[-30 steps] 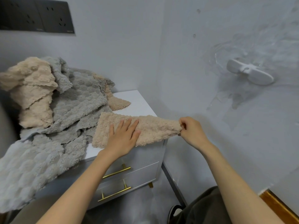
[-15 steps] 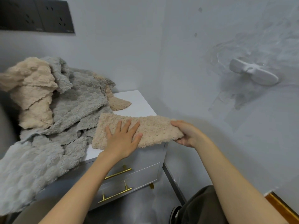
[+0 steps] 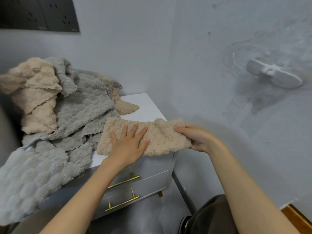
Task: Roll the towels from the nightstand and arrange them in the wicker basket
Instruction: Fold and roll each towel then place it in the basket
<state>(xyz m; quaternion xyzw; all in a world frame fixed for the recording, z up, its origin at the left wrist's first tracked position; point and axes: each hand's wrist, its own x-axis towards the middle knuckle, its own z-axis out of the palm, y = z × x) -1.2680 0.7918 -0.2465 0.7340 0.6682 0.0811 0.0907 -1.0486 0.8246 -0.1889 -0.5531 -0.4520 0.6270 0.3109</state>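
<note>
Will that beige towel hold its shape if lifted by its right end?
Probably floppy: the beige towel bunches into ridges between the left hand and right hand. Likely light, given its fluffy pile. Its end overhangs the nightstand, so unpinned it may slide off.

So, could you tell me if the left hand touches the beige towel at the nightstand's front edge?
Touching. The head view shows the left hand lying flat, fingers spread, on the beige towel.
</note>
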